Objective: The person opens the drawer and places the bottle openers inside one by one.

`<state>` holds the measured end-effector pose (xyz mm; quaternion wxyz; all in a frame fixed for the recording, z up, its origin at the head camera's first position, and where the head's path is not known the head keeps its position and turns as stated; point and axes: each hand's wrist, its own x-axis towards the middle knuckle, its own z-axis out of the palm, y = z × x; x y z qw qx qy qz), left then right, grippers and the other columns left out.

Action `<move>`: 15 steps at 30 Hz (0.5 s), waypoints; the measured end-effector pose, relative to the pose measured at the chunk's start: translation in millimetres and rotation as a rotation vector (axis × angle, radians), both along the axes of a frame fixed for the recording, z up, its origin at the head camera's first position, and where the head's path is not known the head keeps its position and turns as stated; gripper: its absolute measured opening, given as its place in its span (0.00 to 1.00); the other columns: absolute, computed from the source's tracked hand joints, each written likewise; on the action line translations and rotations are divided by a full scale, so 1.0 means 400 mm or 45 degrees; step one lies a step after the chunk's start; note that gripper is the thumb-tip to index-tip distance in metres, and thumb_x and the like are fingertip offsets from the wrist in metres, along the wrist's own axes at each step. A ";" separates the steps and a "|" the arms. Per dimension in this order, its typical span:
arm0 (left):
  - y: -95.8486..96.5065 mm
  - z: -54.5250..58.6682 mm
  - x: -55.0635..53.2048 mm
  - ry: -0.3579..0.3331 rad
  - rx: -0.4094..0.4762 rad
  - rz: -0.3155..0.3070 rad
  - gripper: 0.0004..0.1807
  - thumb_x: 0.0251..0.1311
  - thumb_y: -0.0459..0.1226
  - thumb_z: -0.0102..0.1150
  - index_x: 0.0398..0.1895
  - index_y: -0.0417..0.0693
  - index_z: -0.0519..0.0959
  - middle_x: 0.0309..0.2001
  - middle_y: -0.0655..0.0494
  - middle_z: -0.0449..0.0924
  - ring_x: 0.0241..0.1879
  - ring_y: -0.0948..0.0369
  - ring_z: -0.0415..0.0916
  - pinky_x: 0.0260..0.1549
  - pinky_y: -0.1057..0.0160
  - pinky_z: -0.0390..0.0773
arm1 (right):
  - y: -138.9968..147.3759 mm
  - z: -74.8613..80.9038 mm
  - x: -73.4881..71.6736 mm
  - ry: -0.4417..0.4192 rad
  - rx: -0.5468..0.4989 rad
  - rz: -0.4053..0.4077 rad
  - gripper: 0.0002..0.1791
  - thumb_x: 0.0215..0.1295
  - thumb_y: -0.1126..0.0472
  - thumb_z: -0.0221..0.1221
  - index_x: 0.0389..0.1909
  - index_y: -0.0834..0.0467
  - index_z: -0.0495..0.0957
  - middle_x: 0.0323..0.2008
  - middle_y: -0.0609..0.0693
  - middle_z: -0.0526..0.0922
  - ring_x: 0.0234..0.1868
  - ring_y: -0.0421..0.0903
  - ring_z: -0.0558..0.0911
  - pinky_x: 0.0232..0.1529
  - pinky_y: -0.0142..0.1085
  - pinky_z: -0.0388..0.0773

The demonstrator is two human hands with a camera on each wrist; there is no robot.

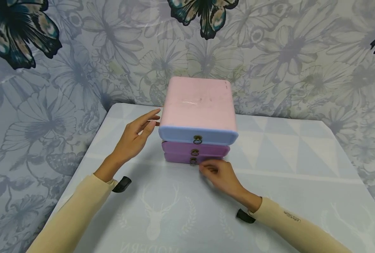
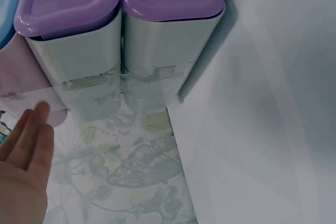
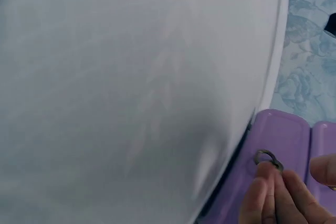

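Note:
A small stacked drawer unit [image 1: 198, 103] stands on the table, its top pink. The upper drawer has a blue front [image 1: 178, 134]; two purple drawer fronts [image 1: 178, 149] lie below it, each front with a metal ring pull. Beside the unit's left side is my left hand [image 1: 132, 138], fingers extended; whether they touch it I cannot tell. At the lowest purple front, my right hand [image 1: 220, 175] has its fingertips by the ring pull [image 3: 265, 156]. The right thumb [image 3: 323, 169] stands apart from the fingers in the right wrist view. Firm contact with the ring is unclear.
The white table [image 1: 285, 158] has pale triangle and deer patterns. Flowered wallpaper [image 1: 111, 63] rises close behind the unit and along the left, with dark butterfly decorations [image 1: 203, 15] on it. A black wrist device [image 1: 122, 184] hangs under the left sleeve, another [image 1: 245, 216] under the right.

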<state>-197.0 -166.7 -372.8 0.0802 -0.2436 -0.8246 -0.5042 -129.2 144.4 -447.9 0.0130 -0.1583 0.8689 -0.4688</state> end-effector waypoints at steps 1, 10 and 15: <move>-0.003 -0.002 0.004 0.018 -0.032 0.025 0.24 0.79 0.44 0.43 0.75 0.58 0.65 0.66 0.52 0.75 0.62 0.54 0.76 0.62 0.46 0.73 | 0.007 0.005 0.005 0.002 0.001 0.006 0.10 0.69 0.60 0.63 0.44 0.60 0.87 0.39 0.47 0.89 0.38 0.39 0.87 0.40 0.32 0.83; -0.021 -0.011 0.044 0.156 -0.270 0.250 0.25 0.79 0.49 0.42 0.75 0.57 0.67 0.72 0.52 0.68 0.72 0.51 0.65 0.68 0.43 0.64 | 0.080 0.066 0.045 0.086 0.116 -0.010 0.15 0.74 0.52 0.58 0.54 0.55 0.84 0.45 0.48 0.89 0.44 0.42 0.88 0.39 0.39 0.82; -0.030 -0.008 0.068 0.162 -0.403 0.338 0.27 0.78 0.52 0.41 0.76 0.59 0.65 0.73 0.48 0.65 0.73 0.47 0.62 0.66 0.37 0.64 | 0.127 0.090 0.046 0.197 0.197 -0.083 0.15 0.75 0.53 0.57 0.54 0.55 0.84 0.44 0.46 0.89 0.44 0.44 0.87 0.34 0.35 0.79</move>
